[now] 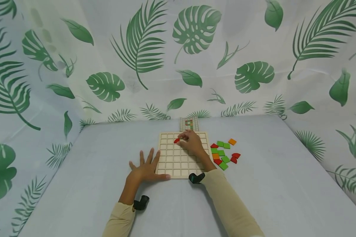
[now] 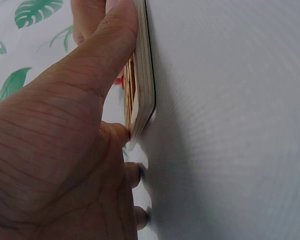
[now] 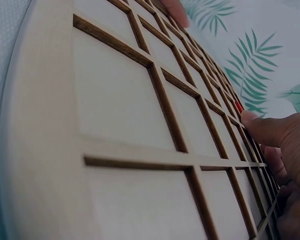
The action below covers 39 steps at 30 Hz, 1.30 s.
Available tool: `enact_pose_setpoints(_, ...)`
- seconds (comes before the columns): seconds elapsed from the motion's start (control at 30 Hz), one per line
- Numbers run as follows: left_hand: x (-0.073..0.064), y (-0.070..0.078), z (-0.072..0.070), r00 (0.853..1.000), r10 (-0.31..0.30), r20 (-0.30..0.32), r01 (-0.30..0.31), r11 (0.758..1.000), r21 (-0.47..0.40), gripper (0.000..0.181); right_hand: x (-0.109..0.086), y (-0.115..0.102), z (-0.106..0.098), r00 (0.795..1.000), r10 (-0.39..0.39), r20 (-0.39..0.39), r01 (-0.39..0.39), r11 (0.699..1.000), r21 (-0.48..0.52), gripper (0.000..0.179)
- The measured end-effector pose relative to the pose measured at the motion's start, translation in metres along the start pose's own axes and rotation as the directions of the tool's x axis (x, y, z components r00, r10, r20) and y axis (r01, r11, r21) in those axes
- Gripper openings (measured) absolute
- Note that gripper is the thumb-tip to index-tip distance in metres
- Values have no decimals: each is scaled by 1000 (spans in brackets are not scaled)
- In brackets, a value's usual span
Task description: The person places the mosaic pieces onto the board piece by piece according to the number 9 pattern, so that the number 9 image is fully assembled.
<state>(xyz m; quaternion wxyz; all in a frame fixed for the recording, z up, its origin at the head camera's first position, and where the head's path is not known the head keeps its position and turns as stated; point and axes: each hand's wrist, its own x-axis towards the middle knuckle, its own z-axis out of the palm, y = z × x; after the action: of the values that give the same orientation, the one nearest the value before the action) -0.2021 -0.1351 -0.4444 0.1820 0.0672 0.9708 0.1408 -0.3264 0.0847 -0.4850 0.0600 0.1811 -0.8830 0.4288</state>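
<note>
A pale wooden grid board (image 1: 169, 158) lies on the table. In its second row from the far side, left of centre, I see a red quarter-round tile (image 1: 176, 140). Over the board my right hand (image 1: 192, 142) bends its fingers, thumb and index apart at the tile's right side. The right wrist view has the thumb tip beside the red tile (image 3: 238, 106); contact is unclear. With fingers spread, my left hand (image 1: 145, 171) rests at the board's near left corner. Its thumb (image 2: 110, 45) presses the near edge of the board (image 2: 146, 75).
Right of the board lie loose green tiles (image 1: 221, 153), red tiles (image 1: 235, 155) and orange tiles (image 1: 232, 141). A small pattern card (image 1: 182, 124) with a printed coloured grid sits behind the board. Leaf-printed cloth (image 1: 160, 95) stands round the table.
</note>
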Motion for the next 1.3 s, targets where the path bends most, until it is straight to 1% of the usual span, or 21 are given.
enact_pose_setpoints(0.13, 1, -1, 0, 1000, -4, 2, 4, 1000, 4, 114, 0, 0, 0, 1000, -16, -7, 16, 1000, -19, 22)
enact_pose_setpoints(0.3, 2, -2, 0, 1000, -6, 2, 6, 1000, 6, 114, 0, -1, -1, 999, -34, -10, 33, 999, -19, 21)
enact_pose_setpoints(0.57, 2, -2, 0, 1000, 3, 8, -4, 1000, 1, 114, -1, -3, -4, 999, -35, 34, 34, 999, 24, 20)
enact_pose_setpoints(0.77, 3, -3, 0, 1000, 6, 13, -5, 1000, -3, 116, 0, -3, -8, 998, -43, 53, 42, 999, 27, 22)
enact_pose_setpoints(0.83, 4, -4, 0, 1000, 1, 23, -1, 1000, -4, 117, 0, -4, -9, 997, -45, 59, 43, 998, 35, 23)
enact_pose_setpoints(1.1, 3, -2, -1, 1000, 2, 6, -2, 1000, 1, 115, 0, -2, -9, 994, -100, 40, 97, 993, 65, 23)
enact_pose_setpoints(1.3, 3, -2, 0, 1000, 0, 6, 0, 1000, 3, 115, -1, -1, -9, 997, -61, 54, 56, 994, 95, 24)
